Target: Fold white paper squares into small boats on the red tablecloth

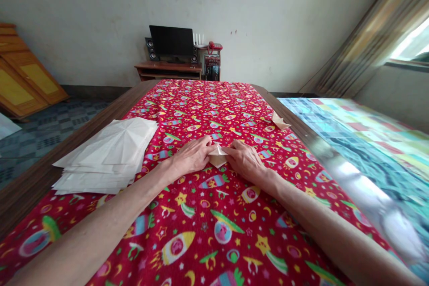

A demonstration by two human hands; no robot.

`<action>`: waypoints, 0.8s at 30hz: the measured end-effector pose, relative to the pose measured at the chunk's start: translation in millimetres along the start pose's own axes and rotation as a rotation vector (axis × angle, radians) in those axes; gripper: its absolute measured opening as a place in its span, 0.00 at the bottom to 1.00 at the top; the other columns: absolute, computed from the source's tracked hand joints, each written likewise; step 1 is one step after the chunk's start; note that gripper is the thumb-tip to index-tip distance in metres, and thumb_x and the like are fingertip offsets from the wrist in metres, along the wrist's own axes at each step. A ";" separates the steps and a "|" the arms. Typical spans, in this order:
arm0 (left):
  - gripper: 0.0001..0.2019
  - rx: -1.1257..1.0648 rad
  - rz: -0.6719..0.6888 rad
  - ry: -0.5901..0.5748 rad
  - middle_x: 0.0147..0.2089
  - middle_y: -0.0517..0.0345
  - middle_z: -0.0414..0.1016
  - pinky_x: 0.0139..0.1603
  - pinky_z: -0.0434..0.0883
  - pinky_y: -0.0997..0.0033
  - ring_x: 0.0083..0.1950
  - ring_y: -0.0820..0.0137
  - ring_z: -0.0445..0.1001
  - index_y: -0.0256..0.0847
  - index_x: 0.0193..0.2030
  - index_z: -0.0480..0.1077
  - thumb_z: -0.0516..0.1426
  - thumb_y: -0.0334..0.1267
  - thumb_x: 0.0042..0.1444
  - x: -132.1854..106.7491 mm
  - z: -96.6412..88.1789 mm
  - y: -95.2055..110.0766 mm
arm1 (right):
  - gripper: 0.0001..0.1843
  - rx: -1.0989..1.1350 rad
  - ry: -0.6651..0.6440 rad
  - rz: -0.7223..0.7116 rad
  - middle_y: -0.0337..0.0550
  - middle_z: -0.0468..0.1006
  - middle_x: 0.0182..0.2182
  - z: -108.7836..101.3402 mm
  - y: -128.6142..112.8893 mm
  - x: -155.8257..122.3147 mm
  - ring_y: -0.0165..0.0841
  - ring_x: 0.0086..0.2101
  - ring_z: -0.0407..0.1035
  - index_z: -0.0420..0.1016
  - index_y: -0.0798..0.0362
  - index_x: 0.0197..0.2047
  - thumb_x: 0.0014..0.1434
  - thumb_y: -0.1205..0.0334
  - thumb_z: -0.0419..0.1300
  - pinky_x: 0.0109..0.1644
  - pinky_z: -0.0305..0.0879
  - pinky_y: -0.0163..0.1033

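Observation:
Between my two hands a small folded piece of white paper [218, 160] lies on the red patterned cloth [208, 205]. My left hand [196, 154] is closed on its left side, thumb and fingers at the edge. My right hand [244, 157] grips the opposite side in the same way, and its fingertips partly cover the paper. Left of my hands sits a stack of creased white paper sheets [114, 147], the top one showing fold lines that meet at a point. A folded paper piece [280, 121] rests farther off, at the cloth's right edge.
The cloth covers a dark wooden table [43, 203]. At the far wall stands a desk [170, 68] with a monitor [171, 41], speakers and a red telephone [212, 46]. A bed with a patterned cover [378, 143] is on the right, a wooden cabinet [28, 69] on the left.

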State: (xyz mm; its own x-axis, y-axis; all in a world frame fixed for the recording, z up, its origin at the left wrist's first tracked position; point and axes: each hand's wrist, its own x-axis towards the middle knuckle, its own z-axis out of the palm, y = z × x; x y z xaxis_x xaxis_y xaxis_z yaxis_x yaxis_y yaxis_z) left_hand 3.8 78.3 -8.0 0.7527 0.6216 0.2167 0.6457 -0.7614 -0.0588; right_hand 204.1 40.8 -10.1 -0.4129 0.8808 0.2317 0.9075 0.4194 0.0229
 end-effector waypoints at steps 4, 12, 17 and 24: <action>0.12 0.030 0.041 0.001 0.45 0.53 0.64 0.41 0.68 0.67 0.42 0.65 0.69 0.42 0.49 0.67 0.49 0.34 0.61 -5.6 -3.0 0.1 | 0.15 -0.005 -0.016 0.007 0.42 0.71 0.34 -1.0 0.9 -0.9 0.29 0.30 0.64 0.75 0.48 0.44 0.65 0.60 0.48 0.27 0.46 0.35; 0.12 -0.012 0.064 0.106 0.47 0.54 0.66 0.47 0.68 0.65 0.47 0.64 0.67 0.45 0.52 0.68 0.50 0.34 0.64 -18.2 0.9 3.4 | 0.14 -0.008 -0.022 -0.007 0.43 0.71 0.35 -2.3 1.0 -1.9 0.30 0.31 0.65 0.75 0.47 0.45 0.65 0.61 0.49 0.27 0.47 0.35; 0.09 -0.052 0.154 0.230 0.46 0.57 0.70 0.47 0.68 0.64 0.47 0.65 0.67 0.44 0.43 0.73 0.52 0.33 0.63 -22.5 5.7 5.5 | 0.14 -0.036 -0.044 -0.023 0.43 0.71 0.35 -3.4 1.2 -1.8 0.31 0.32 0.65 0.75 0.48 0.46 0.65 0.61 0.48 0.28 0.49 0.35; 0.11 -0.253 0.115 0.340 0.42 0.56 0.72 0.45 0.71 0.70 0.45 0.69 0.71 0.43 0.47 0.73 0.51 0.32 0.63 -26.4 17.0 -1.0 | 0.15 -0.149 0.057 -0.169 0.48 0.71 0.39 -5.3 1.8 -8.5 0.36 0.37 0.64 0.71 0.53 0.49 0.67 0.64 0.46 0.34 0.56 0.37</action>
State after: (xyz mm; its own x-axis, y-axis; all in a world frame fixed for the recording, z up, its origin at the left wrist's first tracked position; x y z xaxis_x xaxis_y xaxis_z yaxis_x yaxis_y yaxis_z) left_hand -14.6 65.8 -30.2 0.7055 0.4661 0.5339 0.4764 -0.8696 0.1296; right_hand 209.6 32.9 -6.8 -0.5584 0.7856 0.2665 0.8292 0.5189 0.2079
